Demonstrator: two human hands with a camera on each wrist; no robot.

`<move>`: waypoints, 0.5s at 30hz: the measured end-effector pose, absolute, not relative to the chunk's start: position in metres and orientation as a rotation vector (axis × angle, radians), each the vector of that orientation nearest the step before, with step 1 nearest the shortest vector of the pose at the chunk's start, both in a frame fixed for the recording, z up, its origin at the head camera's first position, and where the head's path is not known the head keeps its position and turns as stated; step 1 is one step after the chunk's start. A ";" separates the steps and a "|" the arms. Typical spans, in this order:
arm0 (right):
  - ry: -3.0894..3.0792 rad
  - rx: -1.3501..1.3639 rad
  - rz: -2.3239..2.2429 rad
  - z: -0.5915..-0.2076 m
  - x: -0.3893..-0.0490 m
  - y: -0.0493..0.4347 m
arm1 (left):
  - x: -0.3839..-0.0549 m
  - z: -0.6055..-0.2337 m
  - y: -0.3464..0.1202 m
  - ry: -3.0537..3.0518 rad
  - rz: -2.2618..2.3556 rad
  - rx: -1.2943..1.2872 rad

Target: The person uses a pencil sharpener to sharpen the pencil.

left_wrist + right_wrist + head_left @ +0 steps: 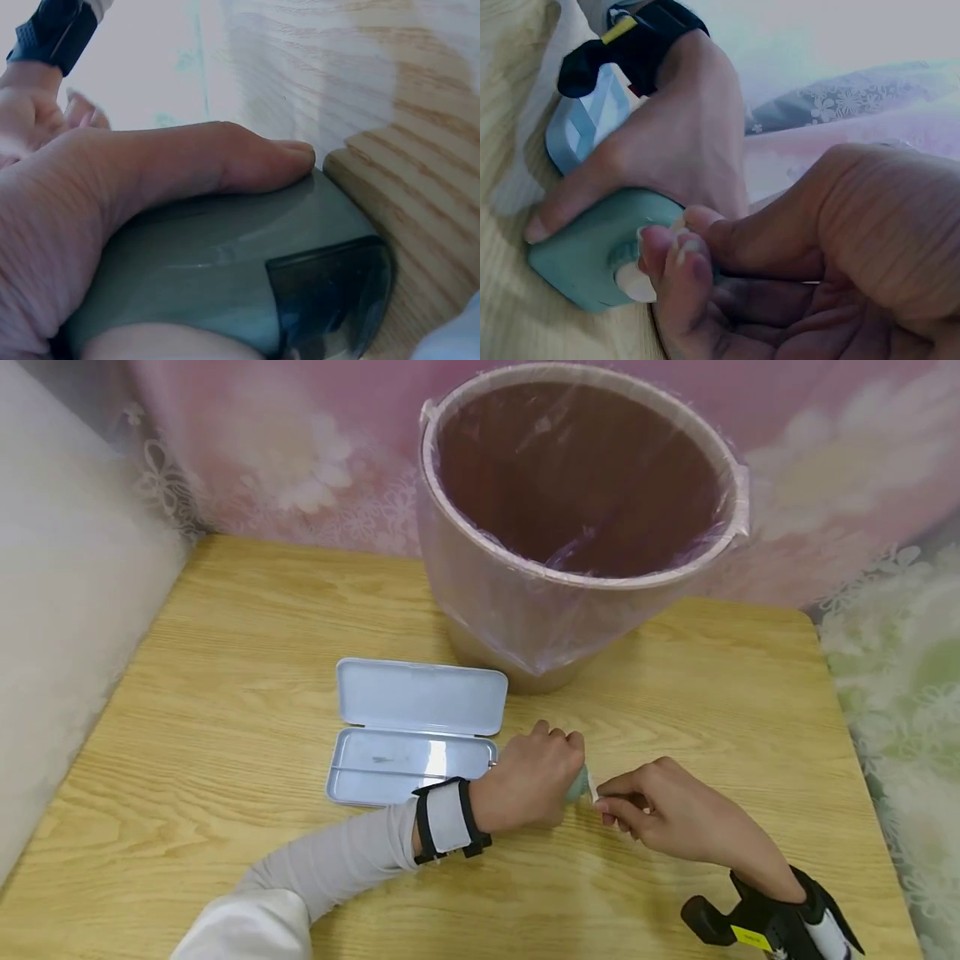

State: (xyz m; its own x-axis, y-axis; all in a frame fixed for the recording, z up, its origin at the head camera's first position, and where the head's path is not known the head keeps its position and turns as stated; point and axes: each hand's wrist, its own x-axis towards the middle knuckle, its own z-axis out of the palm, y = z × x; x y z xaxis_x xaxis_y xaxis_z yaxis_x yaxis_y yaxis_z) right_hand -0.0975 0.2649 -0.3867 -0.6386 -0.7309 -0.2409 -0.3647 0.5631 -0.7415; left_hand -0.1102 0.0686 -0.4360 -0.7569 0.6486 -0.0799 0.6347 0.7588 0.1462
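My left hand (531,781) grips a green pencil sharpener (577,786) on the table, fingers over its top. In the left wrist view the thumb lies along the smooth green body (202,255), beside a dark see-through window (334,289). Just to the right, my right hand (667,810) pinches the sharpener's small white crank (592,787) between thumb and fingers. A round white hub (635,283) shows on the sharpener's face in the right wrist view; the pinching fingertips partly hide the crank there.
A light blue pencil case (422,695) lies open left of the sharpener, its lid folded back, close to my left wrist. Behind it stands a tall pink bucket (480,602) lined with a clear plastic bag. The wooden table (225,710) meets floral cloth at the back.
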 end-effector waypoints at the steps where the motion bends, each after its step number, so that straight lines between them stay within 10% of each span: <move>1: 2.254 -0.889 -0.896 -0.384 -0.102 0.264 | -0.111 -0.435 0.068 2.834 0.161 1.037; 15: 2.116 -0.841 -0.891 -0.398 -0.172 0.270 | -0.111 -0.436 0.071 2.827 0.153 1.005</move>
